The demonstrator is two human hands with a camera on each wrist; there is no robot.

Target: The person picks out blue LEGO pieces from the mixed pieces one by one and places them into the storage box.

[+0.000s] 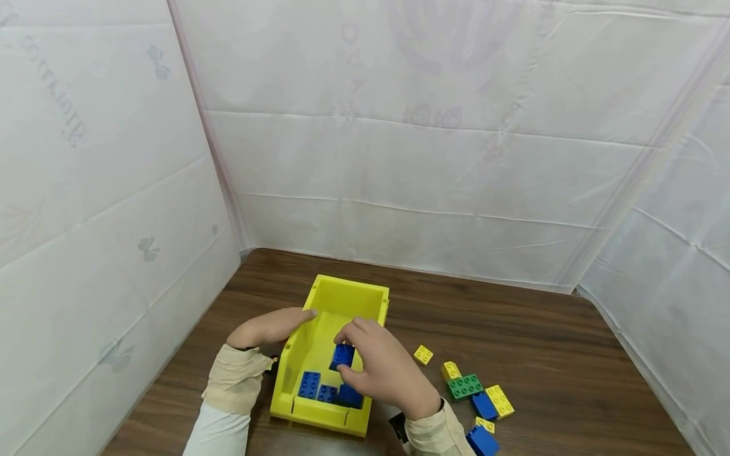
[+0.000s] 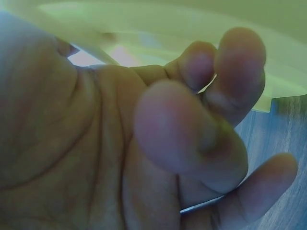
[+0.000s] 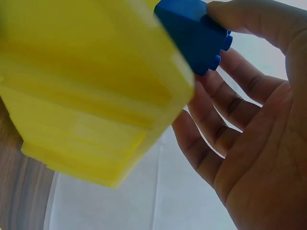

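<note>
Three blue bricks (image 1: 327, 391) already sit in the yellow bin (image 1: 348, 292), the right hand (image 1: 383, 371) pinches a fourth blue brick (image 1: 341, 356) over it while the left hand (image 1: 271, 327) rests relaxed fingers on the rim, and two blue ones (image 1: 483, 423) wait among the loose bricks on the counter (image 1: 542, 354) to the right.

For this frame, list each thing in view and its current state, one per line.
yellow bin: upright on the table, open-topped, blue bricks inside
blue brick: pinched by the right hand, over the bin
right hand: holds the blue brick
left hand: rests on the bin's left wall
blue bricks in bin: lying at the near end
loose bricks: scattered on the table, right of the bin
</note>
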